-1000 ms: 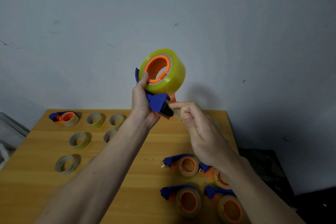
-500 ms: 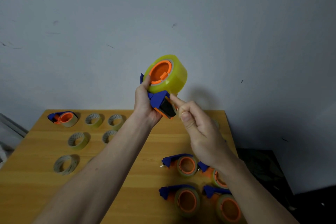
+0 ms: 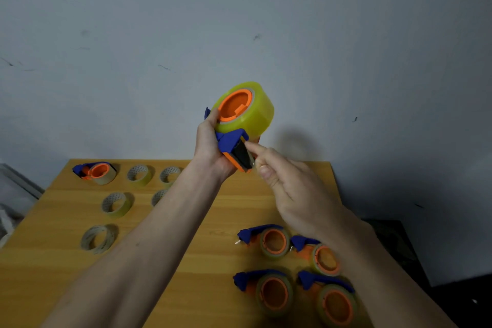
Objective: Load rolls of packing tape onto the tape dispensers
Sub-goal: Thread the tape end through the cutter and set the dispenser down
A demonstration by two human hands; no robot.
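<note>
Holding: the left hand (image 3: 210, 146) is wrapped tight around a blue and orange tape dispenser (image 3: 234, 150), up in the air in the middle of the frame.
Table: a wooden table (image 3: 53, 261) fills the lower left and bottom of the frame.
Nearest things: four loaded dispensers sit at the lower right. One (image 3: 266, 291) and another (image 3: 330, 298) are at the very bottom. Two more (image 3: 266, 241) (image 3: 316, 255) sit just behind them. Each has a blue handle and an orange middle with tape around it. The right arm hides part of the far right one.
Loose rolls: a thin pale roll (image 3: 97, 238) lies at the left. A yellowish roll (image 3: 115, 204) sits behind it. Another roll (image 3: 158, 196) peeks out beside the left arm. Two more rolls (image 3: 138, 174) (image 3: 169, 174) sit near the far edge of the table.
Far left corner: one more dispenser (image 3: 94, 172) with a roll on it sits by the back edge.
Right hand: the right hand (image 3: 295, 192) is up beside the held dispenser. Its finger and thumb are pinched together, with the fingertips (image 3: 250, 146) touching the dark front end of the dispenser. I cannot tell if any tape is between them.
Big roll: a fat yellow roll of packing tape (image 3: 253, 114) sits on the orange hub (image 3: 235, 105) of the held dispenser. The left thumb rests against its edge.
Wall: a grey wall (image 3: 239, 21) with small dark marks fills the top of the frame.
</note>
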